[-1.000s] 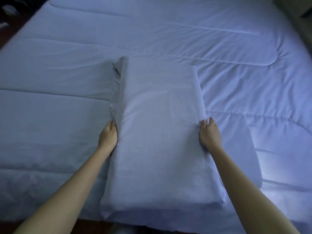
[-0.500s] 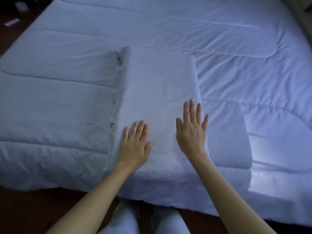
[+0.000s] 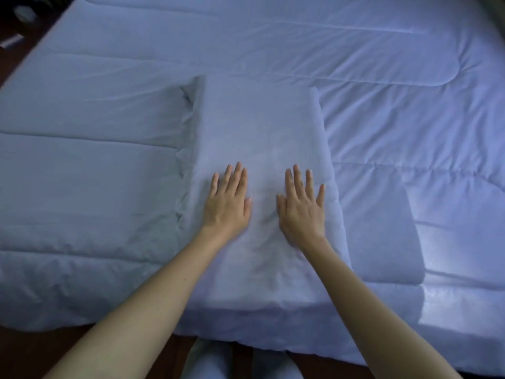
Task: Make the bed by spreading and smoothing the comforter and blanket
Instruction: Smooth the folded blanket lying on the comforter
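Atop folded rectangular blanket [image 3: 262,149], flat hands [image 3: 266,206]

There is one view only, from a wide-angle camera worn on the person's head. It looks forward and steeply down from the near edge of the bed [image 3: 82,291], so the quilted comforter [image 3: 382,132] fills nearly the whole frame and its stitched lines bow toward the sides. The camera sits close: both forearms enter from the bottom corners and reach up to mid-frame, where the left hand [image 3: 228,203] and right hand [image 3: 302,209] appear. A strip of dark floor [image 3: 32,351] shows along the bottom and at the upper left corner. The bed's far side runs out of the top of the frame.
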`<state>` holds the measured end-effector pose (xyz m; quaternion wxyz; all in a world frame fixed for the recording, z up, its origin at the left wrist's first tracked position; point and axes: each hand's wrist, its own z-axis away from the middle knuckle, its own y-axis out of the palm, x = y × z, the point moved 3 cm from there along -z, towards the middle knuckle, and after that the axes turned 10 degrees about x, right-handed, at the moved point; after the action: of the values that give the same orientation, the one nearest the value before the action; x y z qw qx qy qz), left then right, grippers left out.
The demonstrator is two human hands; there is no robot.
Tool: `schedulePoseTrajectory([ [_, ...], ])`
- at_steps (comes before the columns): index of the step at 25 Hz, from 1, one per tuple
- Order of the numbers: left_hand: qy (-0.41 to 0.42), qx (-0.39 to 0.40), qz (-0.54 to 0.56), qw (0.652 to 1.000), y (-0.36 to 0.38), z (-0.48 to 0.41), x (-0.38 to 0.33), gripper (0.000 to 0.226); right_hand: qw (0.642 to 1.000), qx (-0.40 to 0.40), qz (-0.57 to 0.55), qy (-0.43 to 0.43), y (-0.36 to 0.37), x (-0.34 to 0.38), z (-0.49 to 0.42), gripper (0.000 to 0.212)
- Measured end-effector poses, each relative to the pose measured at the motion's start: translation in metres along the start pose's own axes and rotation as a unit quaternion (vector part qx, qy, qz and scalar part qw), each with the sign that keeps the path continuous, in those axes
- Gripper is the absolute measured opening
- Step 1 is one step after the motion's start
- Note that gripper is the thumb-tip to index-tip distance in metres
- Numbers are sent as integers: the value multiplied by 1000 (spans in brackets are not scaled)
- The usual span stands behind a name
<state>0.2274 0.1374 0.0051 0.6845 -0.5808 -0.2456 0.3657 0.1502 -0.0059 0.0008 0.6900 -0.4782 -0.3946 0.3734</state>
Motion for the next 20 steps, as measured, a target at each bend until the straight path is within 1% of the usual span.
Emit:
schedulePoseTrajectory([
  [1,3,11,-8,1000,6,-4,2,66,999,34,15,2,7,-2,-5,62],
  [2,0,6,-15,1000,7,-9,2,67,999,45,19,8,9,-4,-13,63],
  [5,-13,-41,-4,999,-12,-41,9,64,998,-46,-2,30,-13,-7,-52,61],
  [6,-4,-40,-8,999,-16,-55,14,66,999,-43,-3,22,-18,-8,-63,60],
  [7,6,-15,-13,1000,-16,-64,18,71,1000,-14,-1,8,-15,-10,-71,61],
  [8,16,15,-18,1000,-11,-70,20,76,999,32,10,0,-10,-12,-77,61],
  [9,19,29,-18,999,-8,-75,21,78,998,63,16,1,-9,-14,-84,61],
  [10,12,16,-11,1000,-11,-84,21,78,998,60,7,5,-15,-14,-96,60],
  [12,6,-41,6,999,-31,-110,22,73,1000,-10,-24,-1,-41,-12,-128,57],
  [13,6,-55,2,998,-40,-126,27,72,999,-37,-22,-9,-52,-12,-144,57],
  [14,10,-56,-10,998,-44,-143,34,70,999,-42,-13,-24,-56,-14,-159,57],
  [15,16,-36,-29,999,-40,-157,41,67,999,-23,-1,-40,-50,-17,-170,57],
  [17,8,53,-74,996,-22,-166,46,65,996,64,42,-50,-27,-25,-177,58],
  [18,5,62,-71,996,-22,-171,45,67,995,72,45,-50,-28,-28,-184,57],
  [20,5,0,-31,1000,-46,-194,41,65,999,20,23,-38,-55,-25,-212,54],
])
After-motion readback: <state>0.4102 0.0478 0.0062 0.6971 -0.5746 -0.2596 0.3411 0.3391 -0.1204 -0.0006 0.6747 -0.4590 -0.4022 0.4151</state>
